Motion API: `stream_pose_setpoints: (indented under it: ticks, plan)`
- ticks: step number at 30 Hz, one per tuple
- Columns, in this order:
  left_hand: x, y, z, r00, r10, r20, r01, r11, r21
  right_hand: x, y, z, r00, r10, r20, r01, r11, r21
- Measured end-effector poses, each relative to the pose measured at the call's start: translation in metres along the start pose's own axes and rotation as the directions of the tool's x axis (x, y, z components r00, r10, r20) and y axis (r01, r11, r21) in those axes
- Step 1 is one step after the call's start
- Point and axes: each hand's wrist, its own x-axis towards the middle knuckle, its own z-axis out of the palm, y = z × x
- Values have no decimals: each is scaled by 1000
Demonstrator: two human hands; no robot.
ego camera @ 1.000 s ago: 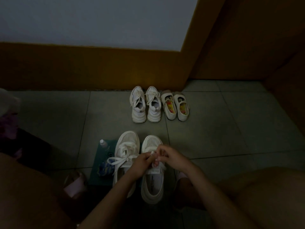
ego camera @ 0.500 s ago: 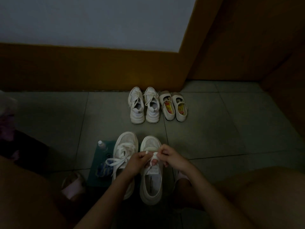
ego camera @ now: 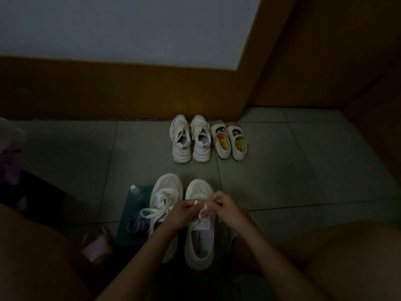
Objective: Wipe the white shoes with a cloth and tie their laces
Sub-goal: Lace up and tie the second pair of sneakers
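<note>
Two white sneakers stand side by side on the floor in front of me. The left sneaker [ego camera: 166,192] has its wide laces tied in a bow. Over the tongue of the right sneaker [ego camera: 200,237], my left hand [ego camera: 181,213] and my right hand [ego camera: 226,206] each pinch a strand of its white lace [ego camera: 202,208]. The lace runs taut between my fingers. A dark green cloth [ego camera: 128,222] lies flat on the floor left of the sneakers, with a small bottle [ego camera: 135,190] on it.
A second pair of white sneakers [ego camera: 191,139] and a pair of cream strap shoes [ego camera: 230,140] stand by the brown baseboard. My bare knees frame the view on both sides. A pink slipper [ego camera: 95,246] sits at lower left. A wooden door frame [ego camera: 267,61] rises at right.
My hands have drawn slightly apart over the right sneaker, pulling its lace strands tighter. The shoes have not moved.
</note>
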Motion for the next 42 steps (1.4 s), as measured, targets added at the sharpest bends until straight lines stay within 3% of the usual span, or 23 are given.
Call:
stream_pose_setpoints:
  ticks: [9, 14, 20, 23, 28, 42]
  plan:
    - [-1, -3, -5, 991, -98, 86, 117, 959, -256, -1, 5, 1, 996, 43, -75, -35, 994, 105]
    - [-1, -3, -5, 985, -138, 99, 165, 921, -353, -7, 11, 10, 998, 61, 9, -61, 995, 82]
    - [-1, -8, 0, 987, -162, -17, 146, 929, -340, -6, 14, 7, 990, 78, 114, -84, 995, 50]
    - [0, -12, 3, 988, -113, -106, 80, 957, -278, -5, 15, 4, 979, 114, 169, -126, 990, 64]
    - [0, -10, 2, 986, 20, -166, -26, 999, -33, 0, 20, 3, 978, 184, 102, -196, 973, 124]
    - [-7, -9, -1, 947, 254, -196, -182, 928, 326, -3, 19, 7, 976, 153, 155, -169, 981, 92]
